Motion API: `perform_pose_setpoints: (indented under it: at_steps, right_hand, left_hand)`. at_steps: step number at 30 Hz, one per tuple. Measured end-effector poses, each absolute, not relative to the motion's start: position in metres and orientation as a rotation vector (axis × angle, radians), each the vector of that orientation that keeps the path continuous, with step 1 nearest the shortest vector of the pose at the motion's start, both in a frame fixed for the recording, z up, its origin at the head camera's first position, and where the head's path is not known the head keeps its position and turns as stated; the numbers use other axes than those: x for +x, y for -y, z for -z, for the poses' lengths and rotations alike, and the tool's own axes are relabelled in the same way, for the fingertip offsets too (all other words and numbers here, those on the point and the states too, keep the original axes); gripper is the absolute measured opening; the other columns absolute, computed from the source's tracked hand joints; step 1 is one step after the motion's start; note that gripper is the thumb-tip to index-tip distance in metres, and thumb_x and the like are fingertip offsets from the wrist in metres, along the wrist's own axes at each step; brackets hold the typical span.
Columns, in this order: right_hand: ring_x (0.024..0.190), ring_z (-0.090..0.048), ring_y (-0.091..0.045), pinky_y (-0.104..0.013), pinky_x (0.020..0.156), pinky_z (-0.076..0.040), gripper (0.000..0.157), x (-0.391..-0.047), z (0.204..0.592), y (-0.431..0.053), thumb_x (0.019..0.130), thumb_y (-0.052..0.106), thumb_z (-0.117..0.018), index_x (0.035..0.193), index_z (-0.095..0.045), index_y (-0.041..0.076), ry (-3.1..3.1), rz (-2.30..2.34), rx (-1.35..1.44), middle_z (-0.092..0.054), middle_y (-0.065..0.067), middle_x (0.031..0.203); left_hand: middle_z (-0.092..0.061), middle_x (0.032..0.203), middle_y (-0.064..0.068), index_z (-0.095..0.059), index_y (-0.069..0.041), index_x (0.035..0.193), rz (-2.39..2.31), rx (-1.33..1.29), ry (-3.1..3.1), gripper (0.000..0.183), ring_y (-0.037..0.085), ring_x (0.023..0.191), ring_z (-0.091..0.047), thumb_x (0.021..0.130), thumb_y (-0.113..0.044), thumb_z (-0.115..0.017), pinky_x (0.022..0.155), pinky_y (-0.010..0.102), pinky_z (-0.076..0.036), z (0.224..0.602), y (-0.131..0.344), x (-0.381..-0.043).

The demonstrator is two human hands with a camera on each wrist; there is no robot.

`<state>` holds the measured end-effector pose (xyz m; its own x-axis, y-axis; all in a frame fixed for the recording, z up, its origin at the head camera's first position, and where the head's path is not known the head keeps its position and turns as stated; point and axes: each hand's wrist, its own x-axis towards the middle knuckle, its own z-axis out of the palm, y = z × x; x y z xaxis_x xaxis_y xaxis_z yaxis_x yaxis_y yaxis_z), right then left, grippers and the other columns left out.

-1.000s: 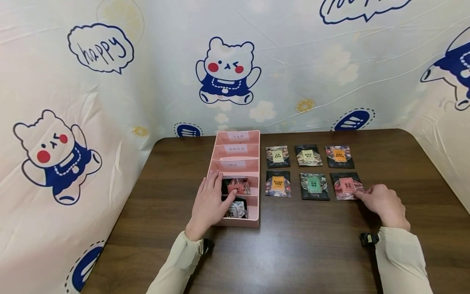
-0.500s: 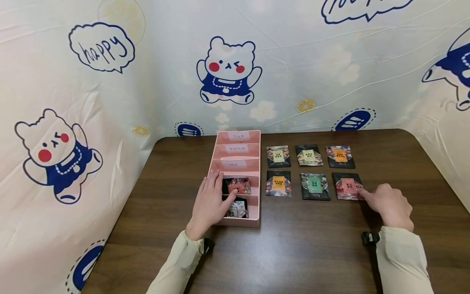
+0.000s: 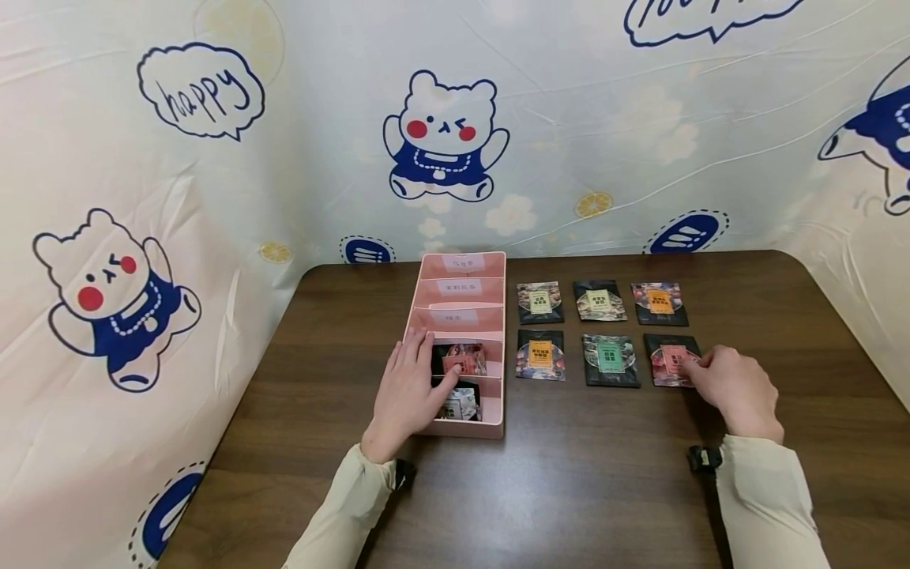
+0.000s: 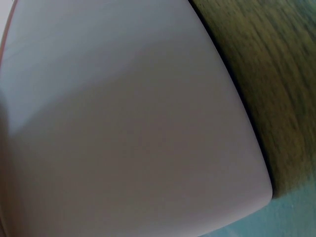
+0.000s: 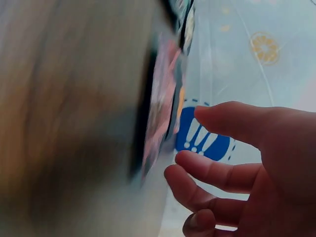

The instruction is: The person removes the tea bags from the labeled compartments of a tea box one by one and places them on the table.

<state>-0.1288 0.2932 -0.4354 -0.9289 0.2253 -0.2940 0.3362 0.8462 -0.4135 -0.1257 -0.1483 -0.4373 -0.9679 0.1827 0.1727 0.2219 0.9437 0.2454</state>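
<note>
My left hand [image 3: 408,391] rests across the left rim of a pink compartment box [image 3: 490,429], fingers stretched and thumb reaching over the inside. Two compartments near me hold a red-labelled tea sachet [image 3: 475,361] and a white-and-black tea sachet [image 3: 465,401], both partly covered. The left wrist view is filled by the box's pale outer wall [image 4: 138,128]. To the right, my right hand [image 3: 739,395] hovers at the right side of a pink-labelled tea sachet [image 3: 665,359] lying on the table. In the right wrist view its loosely bent fingers [image 5: 217,173] stand apart from that sachet.
Several other tea sachets lie flat in two rows, among them a green-labelled one [image 3: 610,357] and an orange-labelled one [image 3: 658,300]. The box's far compartments carry paper labels [image 3: 458,288]. A printed curtain [image 3: 569,118] hangs behind the wooden table [image 3: 569,490].
The pink-labelled sachet shifted slightly right and straightened. My right hand first drew right, then came back left over the sachet's right part. My left hand has stayed put.
</note>
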Motion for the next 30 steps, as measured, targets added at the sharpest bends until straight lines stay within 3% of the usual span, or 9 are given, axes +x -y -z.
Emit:
perform_pose_setpoints:
  at_steps: [8, 17, 23, 30]
  right_hand:
    - [0.077, -0.056, -0.03, -0.036, 0.057, -0.043, 0.047, -0.141, 0.429, -0.254, 0.095, 0.043, -0.054, 0.109, -0.059, -0.002, -2.921, 0.827, 0.177, -0.063, -0.021, 0.095]
    - [0.088, -0.062, -0.033, -0.048, 0.075, -0.049, 0.027, -0.151, 0.422, -0.187, 0.093, 0.024, -0.062, 0.106, -0.064, 0.001, -3.092, 1.054, -0.215, -0.068, -0.018, 0.101]
    - [0.085, -0.059, -0.025, -0.04, 0.074, -0.047, 0.023, -0.154, 0.413, -0.144, 0.092, 0.023, -0.065, 0.108, -0.064, 0.007, -3.016, 1.23, -0.454, -0.067, -0.01, 0.1]
    - [0.091, -0.058, -0.024, -0.037, 0.074, -0.047, 0.02, -0.152, 0.409, -0.1, 0.091, 0.023, -0.065, 0.107, -0.065, 0.011, -2.935, 1.246, -0.677, -0.068, -0.006, 0.103]
  left_hand:
    - [-0.034, 0.154, 0.018, -0.039, -0.001, 0.145, 0.393, -0.306, 2.948, 0.076, 0.03, 0.146, -0.027, 0.093, -0.056, -0.047, 0.119, 0.05, -0.022, 0.439, 0.149, -0.126]
    - [-0.039, 0.151, 0.019, -0.042, 0.001, 0.143, 0.392, -0.346, 2.908, 0.071, 0.032, 0.146, -0.027, 0.095, -0.051, -0.046, 0.119, 0.049, -0.023, 0.44, 0.149, -0.126]
    - [-0.04, 0.15, 0.019, -0.043, 0.001, 0.142, 0.409, -0.357, 2.879, 0.061, 0.033, 0.146, -0.027, 0.098, -0.042, -0.046, 0.118, 0.05, -0.024, 0.441, 0.15, -0.125]
    - [-0.04, 0.15, 0.019, -0.044, 0.002, 0.142, 0.413, -0.35, 2.876, 0.061, 0.032, 0.146, -0.028, 0.099, -0.041, -0.045, 0.118, 0.05, -0.024, 0.439, 0.15, -0.125]
